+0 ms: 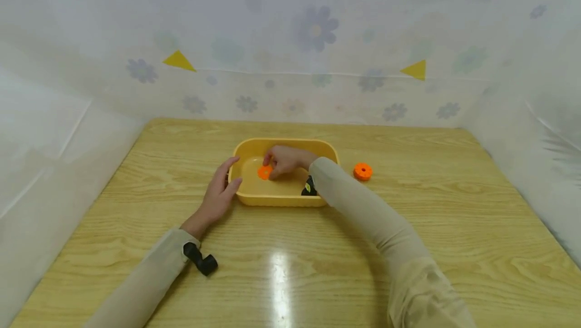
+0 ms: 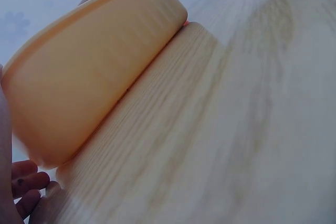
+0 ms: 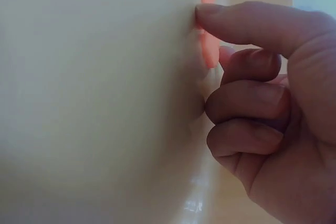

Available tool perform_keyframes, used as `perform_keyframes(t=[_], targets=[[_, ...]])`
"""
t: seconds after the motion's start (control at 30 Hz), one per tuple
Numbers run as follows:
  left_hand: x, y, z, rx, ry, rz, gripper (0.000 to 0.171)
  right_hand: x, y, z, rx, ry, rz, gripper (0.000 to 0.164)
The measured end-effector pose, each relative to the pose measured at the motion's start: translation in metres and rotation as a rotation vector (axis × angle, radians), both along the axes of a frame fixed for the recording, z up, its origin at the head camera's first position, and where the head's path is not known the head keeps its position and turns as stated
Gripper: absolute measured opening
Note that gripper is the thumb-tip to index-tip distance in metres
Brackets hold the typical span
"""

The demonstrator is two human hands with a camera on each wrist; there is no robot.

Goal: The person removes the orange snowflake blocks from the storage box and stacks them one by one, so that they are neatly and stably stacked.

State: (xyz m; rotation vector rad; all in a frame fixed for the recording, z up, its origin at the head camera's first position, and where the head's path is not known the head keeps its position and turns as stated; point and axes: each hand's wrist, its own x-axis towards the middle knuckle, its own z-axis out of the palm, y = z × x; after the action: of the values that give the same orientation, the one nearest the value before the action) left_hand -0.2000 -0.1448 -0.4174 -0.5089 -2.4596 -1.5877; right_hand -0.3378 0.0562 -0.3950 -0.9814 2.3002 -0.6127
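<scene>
A yellow plastic basin (image 1: 290,200) stands on the wooden table. My right hand (image 1: 285,159) reaches inside it, with thumb and index finger pinching a flat orange disc (image 1: 265,172) near the basin's floor. Seen nearly edge-on in the right wrist view, the orange disc (image 3: 211,51) is partly hidden by the thumb, and the other fingers are curled in. My left hand (image 1: 218,194) holds the basin's left end, thumb and index fingertip over the rim. The left wrist view has its lower fingers (image 2: 31,182) beside the basin's outer wall (image 2: 89,77).
A thicker orange disc (image 1: 362,171) with a centre hole lies on the table (image 1: 436,207), right of the basin. Behind the table hangs a pale flowered sheet (image 1: 290,96) with two yellow triangles. Black wrist devices sit on both sleeves.
</scene>
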Motion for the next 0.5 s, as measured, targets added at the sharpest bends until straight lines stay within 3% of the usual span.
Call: perform_keyframes(t=[0.5], targets=[[0.0003, 0.0004, 0.0009, 0.015, 0.004, -0.004, 0.049, -0.0003, 0.0032, 0.0019, -0.043, 0.036, 0.023, 0.033]])
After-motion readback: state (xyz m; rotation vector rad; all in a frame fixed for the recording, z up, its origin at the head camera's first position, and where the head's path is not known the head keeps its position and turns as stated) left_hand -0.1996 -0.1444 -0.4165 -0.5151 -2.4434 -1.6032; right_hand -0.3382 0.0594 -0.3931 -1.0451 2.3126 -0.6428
